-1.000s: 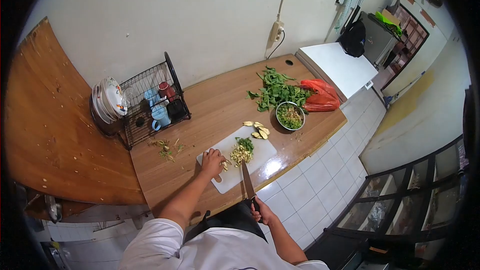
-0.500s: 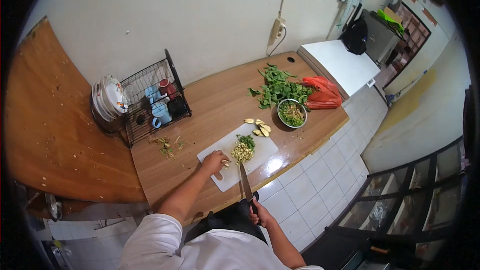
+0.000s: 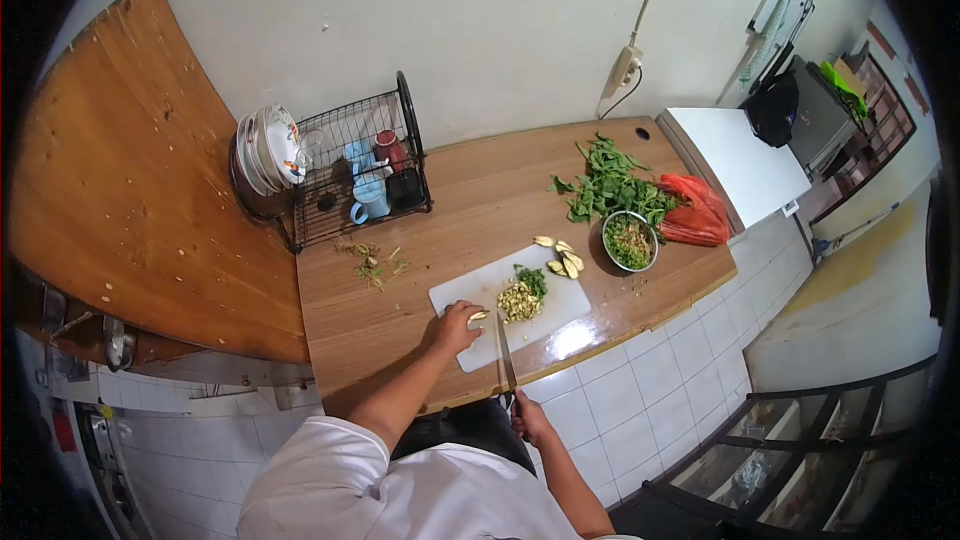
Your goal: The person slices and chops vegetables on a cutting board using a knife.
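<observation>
My left hand (image 3: 460, 327) is at the left part of a white cutting board (image 3: 560, 317), its fingers closed on a pale vegetable piece (image 3: 479, 315). My right hand (image 3: 530, 418) grips the dark handle of a kitchen knife (image 3: 506, 352). The blade points away from me, its tip over the board between my left hand and a pile of small diced vegetable (image 3: 519, 302). Chopped green leaves (image 3: 531, 282) touch the far side of the pile. Several pale wedges with dark skin (image 3: 567, 262) rest at the board's far right corner.
A bowl of chopped greens (image 3: 629, 241), leafy greens (image 3: 612, 176) and a red plastic bag (image 3: 694, 210) sit at the right of the wooden table (image 3: 490, 190). Stem scraps (image 3: 374, 264) lie at left, before a black dish rack (image 3: 350, 155) with cups and plates (image 3: 268, 148).
The whole view has shifted, so the table appears farther right. My left fingers have drawn together around the vegetable piece. The knife tip has moved from the pile's near edge toward its left side.
</observation>
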The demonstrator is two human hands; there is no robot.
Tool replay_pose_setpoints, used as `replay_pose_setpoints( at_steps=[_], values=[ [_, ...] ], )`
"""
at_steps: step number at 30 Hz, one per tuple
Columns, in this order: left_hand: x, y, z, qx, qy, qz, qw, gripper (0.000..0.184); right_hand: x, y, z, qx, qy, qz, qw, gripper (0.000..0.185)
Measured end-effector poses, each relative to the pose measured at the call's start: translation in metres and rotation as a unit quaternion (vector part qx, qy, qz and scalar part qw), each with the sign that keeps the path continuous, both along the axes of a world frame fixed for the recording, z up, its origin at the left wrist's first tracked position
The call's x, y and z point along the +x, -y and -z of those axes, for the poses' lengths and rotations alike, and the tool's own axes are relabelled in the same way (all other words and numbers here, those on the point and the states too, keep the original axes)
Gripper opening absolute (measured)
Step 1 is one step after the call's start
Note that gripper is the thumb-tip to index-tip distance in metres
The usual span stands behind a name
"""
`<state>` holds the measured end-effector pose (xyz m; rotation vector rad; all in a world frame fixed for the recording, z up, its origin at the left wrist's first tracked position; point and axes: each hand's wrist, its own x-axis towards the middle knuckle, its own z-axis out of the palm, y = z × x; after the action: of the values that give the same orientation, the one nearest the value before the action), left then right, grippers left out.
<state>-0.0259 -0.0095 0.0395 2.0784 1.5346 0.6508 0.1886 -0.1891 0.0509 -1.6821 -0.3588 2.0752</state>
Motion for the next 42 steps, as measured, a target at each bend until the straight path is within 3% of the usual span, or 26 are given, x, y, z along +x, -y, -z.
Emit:
replay_pose_setpoints(
  at_steps=[2, 4, 6, 9, 19, 23, 26, 28, 31, 33, 36, 42],
  values=[
    [0.004, 0.001, -0.002, -0.040, 0.050, -0.026, 0.998, 0.048, 0.002, -0.005, 0.005, -0.002, 0.019, -0.015, 1.000, 0.058],
    [0.004, 0.000, 0.000, -0.098, 0.101, -0.062, 0.988, 0.051, 0.000, -0.007, 0.012, 0.070, 0.096, -0.045, 0.992, 0.057],
    [0.003, 0.001, 0.003, -0.085, 0.102, -0.056, 0.990, 0.051, 0.003, -0.010, 0.019, 0.112, 0.112, -0.048, 0.986, 0.058],
    [0.000, 0.004, -0.005, -0.095, 0.097, -0.054, 0.989, 0.048, 0.006, -0.015, -0.009, 0.075, 0.091, -0.045, 0.992, 0.058],
    [0.009, 0.018, -0.011, -0.117, 0.090, -0.101, 0.984, 0.043, 0.036, -0.014, 0.004, 0.127, 0.127, -0.070, 0.981, 0.061],
    [0.005, 0.025, 0.034, -0.118, 0.130, -0.046, 0.983, 0.042, 0.043, -0.010, -0.003, 0.123, 0.119, -0.049, 0.984, 0.061],
    [0.013, 0.041, -0.002, -0.069, 0.052, -0.019, 0.996, 0.037, 0.046, -0.005, 0.000, 0.137, 0.148, -0.050, 0.978, 0.061],
    [0.020, 0.043, -0.024, -0.043, -0.005, -0.073, 0.996, 0.036, 0.046, -0.004, 0.005, 0.139, 0.148, -0.057, 0.977, 0.062],
    [0.018, 0.034, -0.012, -0.103, -0.005, -0.105, 0.989, 0.033, 0.043, -0.007, 0.016, 0.148, 0.185, -0.112, 0.965, 0.068],
    [0.017, 0.029, -0.003, -0.092, -0.015, -0.092, 0.991, 0.033, 0.040, -0.014, 0.027, 0.172, 0.241, -0.199, 0.934, 0.082],
    [0.016, 0.027, 0.003, -0.071, -0.042, -0.063, 0.995, 0.032, 0.044, -0.022, 0.036, 0.173, 0.269, -0.225, 0.920, 0.082],
    [0.020, 0.023, 0.001, -0.109, -0.035, -0.042, 0.992, 0.024, 0.061, -0.039, -0.021, 0.128, 0.262, -0.260, 0.920, 0.083]
  ],
)
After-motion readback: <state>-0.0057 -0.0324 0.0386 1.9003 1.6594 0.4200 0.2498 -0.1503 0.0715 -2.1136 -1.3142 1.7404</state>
